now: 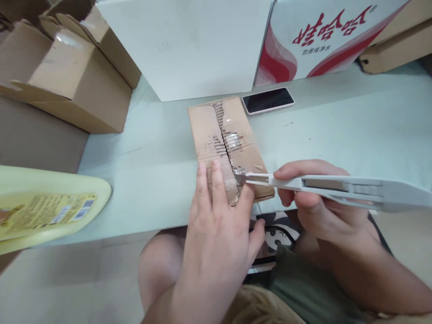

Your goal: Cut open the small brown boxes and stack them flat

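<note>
A small flat cardboard box [205, 121] lies on the pale green tabletop, its middle seam torn, with ragged corrugation and bits of clear tape. My left hand [219, 225] presses on the near part of the box with fingers stretched out, and it grips nothing. In my right hand [324, 207] is a long light grey utility knife [357, 186], held between thumb and fingers and pointing left. The knife's thin metal tip touches the near end of the seam, close to my left index finger. How deep the tip sits cannot be seen.
Behind the box stand a large white box [202, 45] and a red-and-white printed carton [324, 40]. A phone [268, 101] lies beside the box's far end. Open cardboard boxes [97, 81] are at the left, and a yellow bottle [67, 207] juts in near the table's front edge.
</note>
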The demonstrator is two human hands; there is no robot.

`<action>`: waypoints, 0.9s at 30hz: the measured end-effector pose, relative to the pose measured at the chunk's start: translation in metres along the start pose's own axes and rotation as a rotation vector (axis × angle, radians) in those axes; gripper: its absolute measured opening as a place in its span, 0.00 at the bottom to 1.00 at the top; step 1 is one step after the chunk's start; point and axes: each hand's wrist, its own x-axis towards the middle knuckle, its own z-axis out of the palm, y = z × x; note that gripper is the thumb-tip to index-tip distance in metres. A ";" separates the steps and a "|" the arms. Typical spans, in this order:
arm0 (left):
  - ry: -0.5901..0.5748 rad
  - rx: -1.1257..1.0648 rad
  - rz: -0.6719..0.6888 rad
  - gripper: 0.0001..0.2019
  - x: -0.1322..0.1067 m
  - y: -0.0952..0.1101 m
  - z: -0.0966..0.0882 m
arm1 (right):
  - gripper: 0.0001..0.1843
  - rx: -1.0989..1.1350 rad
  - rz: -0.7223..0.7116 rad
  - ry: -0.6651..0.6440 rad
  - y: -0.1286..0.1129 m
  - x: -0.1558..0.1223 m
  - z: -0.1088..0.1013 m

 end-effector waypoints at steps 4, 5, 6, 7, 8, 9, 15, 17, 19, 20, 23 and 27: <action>0.005 -0.019 0.001 0.29 0.000 0.000 0.001 | 0.17 0.041 0.051 -0.011 -0.004 -0.001 0.001; 0.006 -0.023 0.000 0.29 -0.001 -0.001 0.001 | 0.16 0.056 0.062 -0.010 -0.004 -0.001 0.001; 0.009 -0.026 0.000 0.29 -0.001 -0.001 0.002 | 0.16 0.074 0.069 -0.013 -0.005 -0.001 0.001; 0.008 -0.026 0.001 0.29 -0.001 -0.001 0.002 | 0.16 0.089 0.079 -0.025 -0.004 -0.002 0.001; 0.008 -0.025 0.004 0.29 -0.001 -0.001 0.002 | 0.15 0.098 0.087 -0.031 -0.004 -0.002 0.001; 0.008 -0.024 0.009 0.30 -0.001 -0.002 0.002 | 0.15 0.101 0.088 -0.030 -0.004 -0.002 0.001; 0.004 -0.020 0.016 0.30 -0.002 -0.002 0.001 | 0.16 0.104 0.100 -0.028 -0.004 -0.003 0.000; 0.006 -0.020 0.016 0.30 -0.002 -0.002 0.001 | 0.15 0.117 0.090 -0.020 -0.005 -0.003 0.001; 0.011 -0.017 0.016 0.30 -0.003 -0.003 0.002 | 0.15 0.133 0.112 -0.011 -0.007 -0.003 0.002; 0.010 -0.015 0.016 0.30 -0.003 -0.003 0.002 | 0.15 0.139 0.129 -0.014 -0.007 -0.003 0.003; 0.006 -0.020 0.018 0.32 -0.003 -0.004 0.003 | 0.19 0.120 0.167 -0.015 -0.009 -0.001 0.004; 0.001 -0.023 0.023 0.31 -0.004 -0.006 0.004 | 0.19 0.097 0.124 -0.030 -0.007 -0.004 0.001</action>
